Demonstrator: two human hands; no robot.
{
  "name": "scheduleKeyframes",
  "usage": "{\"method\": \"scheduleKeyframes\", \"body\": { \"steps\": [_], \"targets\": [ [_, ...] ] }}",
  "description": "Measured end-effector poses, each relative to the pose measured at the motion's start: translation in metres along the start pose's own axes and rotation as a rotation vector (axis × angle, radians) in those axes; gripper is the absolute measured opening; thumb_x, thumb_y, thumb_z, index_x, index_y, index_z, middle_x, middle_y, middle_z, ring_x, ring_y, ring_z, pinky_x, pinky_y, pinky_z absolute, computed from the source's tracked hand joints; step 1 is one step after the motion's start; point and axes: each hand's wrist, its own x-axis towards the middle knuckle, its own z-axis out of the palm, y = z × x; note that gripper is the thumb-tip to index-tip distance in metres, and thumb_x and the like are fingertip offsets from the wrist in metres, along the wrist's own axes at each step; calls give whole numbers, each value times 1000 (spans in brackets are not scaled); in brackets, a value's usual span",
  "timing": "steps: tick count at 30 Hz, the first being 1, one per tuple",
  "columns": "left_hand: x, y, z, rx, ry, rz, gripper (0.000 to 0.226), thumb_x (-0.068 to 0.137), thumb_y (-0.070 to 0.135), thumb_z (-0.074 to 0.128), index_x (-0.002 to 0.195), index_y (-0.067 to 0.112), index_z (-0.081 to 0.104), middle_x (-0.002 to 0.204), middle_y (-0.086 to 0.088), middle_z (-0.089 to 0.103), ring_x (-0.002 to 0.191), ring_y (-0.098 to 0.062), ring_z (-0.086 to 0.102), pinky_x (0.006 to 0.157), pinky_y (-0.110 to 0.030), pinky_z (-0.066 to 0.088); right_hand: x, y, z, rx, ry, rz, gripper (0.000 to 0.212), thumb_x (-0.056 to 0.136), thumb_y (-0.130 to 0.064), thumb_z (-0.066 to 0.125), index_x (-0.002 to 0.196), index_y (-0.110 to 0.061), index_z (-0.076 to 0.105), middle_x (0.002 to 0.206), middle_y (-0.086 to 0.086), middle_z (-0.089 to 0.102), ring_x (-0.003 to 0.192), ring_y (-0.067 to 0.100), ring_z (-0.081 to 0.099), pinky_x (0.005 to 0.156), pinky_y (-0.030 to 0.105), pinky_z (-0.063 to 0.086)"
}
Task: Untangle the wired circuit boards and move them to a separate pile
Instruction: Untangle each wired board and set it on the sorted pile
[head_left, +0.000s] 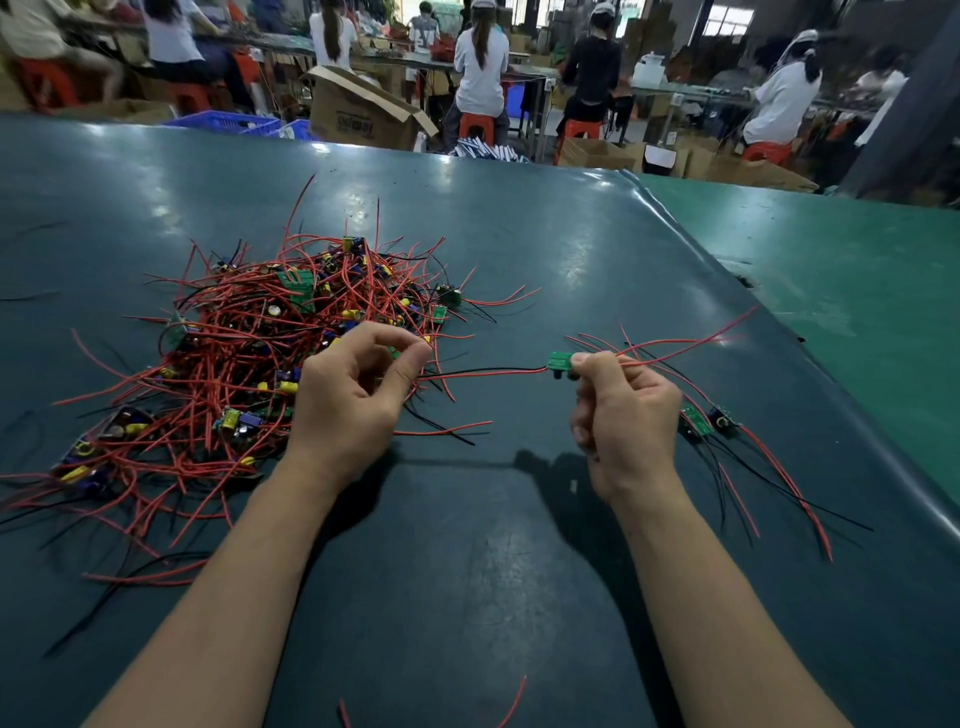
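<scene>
A big tangled heap (249, 364) of small green circuit boards with red and black wires lies on the left of the dark green table mat (467, 545). My left hand (353, 395) hovers at the heap's right edge and pinches a small green board between thumb and fingers. My right hand (623, 415) pinches another green board (561, 361), whose red and black wires stretch left toward my left hand. To the right lie two separated boards (709, 421) with their wires trailing down.
The mat's right edge (779, 322) curls up against a lighter green table. A loose red wire (511, 701) lies near the front. Beyond the far edge stand cardboard boxes (363, 111), blue crates, and several people seated at benches.
</scene>
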Motion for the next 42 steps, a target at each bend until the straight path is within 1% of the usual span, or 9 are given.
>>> {"method": "scheduleKeyframes", "body": {
  "steps": [3, 6, 10, 14, 18, 23, 28, 34, 42],
  "targets": [
    [0, -4, 3, 72, 36, 49, 7, 95, 12, 61, 98, 16, 66, 73, -1, 65, 60, -14, 56, 53, -24, 42, 0, -1, 0, 51, 70, -45, 34, 77, -10, 65, 44, -17, 57, 42, -5, 44, 29, 10, 31, 35, 13, 24],
    [4, -13, -4, 157, 189, 27, 10, 99, 15, 54, 102, 15, 64, 72, 2, 61, 54, -10, 51, 46, -20, 37, 11, -8, -11, 201, 326, -50, 32, 80, -10, 63, 52, -18, 50, 44, -6, 41, 31, 10, 30, 38, 12, 21],
    [1, -14, -9, 363, 291, 74, 13, 96, 19, 55, 101, 14, 66, 72, 3, 61, 61, -11, 52, 58, -26, 41, 20, -10, -27, 425, 589, 90, 36, 91, -22, 62, 61, -17, 44, 41, -8, 42, 33, 9, 36, 36, 16, 21],
    [-6, -16, -3, 697, 247, 11, 14, 87, 16, 63, 99, 12, 71, 95, -8, 64, 94, -33, 54, 82, -42, 41, 19, -3, -26, 495, 541, 203, 37, 93, -38, 64, 67, -16, 50, 44, -7, 50, 36, 7, 44, 35, 15, 28],
    [-4, -21, -4, 851, 219, -141, 29, 89, 21, 62, 116, 13, 68, 116, -9, 60, 109, -34, 50, 90, -46, 36, 19, -2, -23, 443, 479, 246, 38, 98, -33, 54, 65, -15, 49, 41, -7, 45, 33, 8, 37, 35, 14, 22],
    [3, -20, 3, 891, 227, -148, 32, 89, 43, 66, 107, 18, 73, 114, -7, 61, 107, -33, 49, 87, -46, 33, 17, 0, -20, 387, 453, 244, 37, 98, -27, 49, 64, -15, 48, 40, -6, 44, 32, 9, 36, 36, 13, 20],
    [5, -20, 3, 895, 316, -2, 12, 84, 25, 69, 95, 19, 70, 96, -5, 61, 94, -32, 52, 78, -41, 33, 17, 2, -17, 351, 444, 214, 36, 96, -24, 50, 62, -14, 48, 40, -5, 43, 32, 11, 35, 37, 13, 20],
    [-1, -21, 13, 1125, 30, -216, 31, 84, 49, 67, 98, 22, 76, 99, -4, 66, 99, -32, 50, 83, -44, 32, 16, 2, -17, 332, 423, 210, 35, 96, -23, 52, 63, -13, 49, 41, -3, 45, 32, 11, 37, 37, 14, 21],
    [-10, -14, 12, 830, 140, -6, 11, 81, 22, 77, 88, 13, 74, 87, -6, 62, 87, -34, 55, 76, -44, 37, 15, 7, -13, 200, 345, 225, 34, 96, -23, 54, 64, -13, 50, 42, -4, 48, 31, 10, 38, 35, 13, 22]
  ]
}}
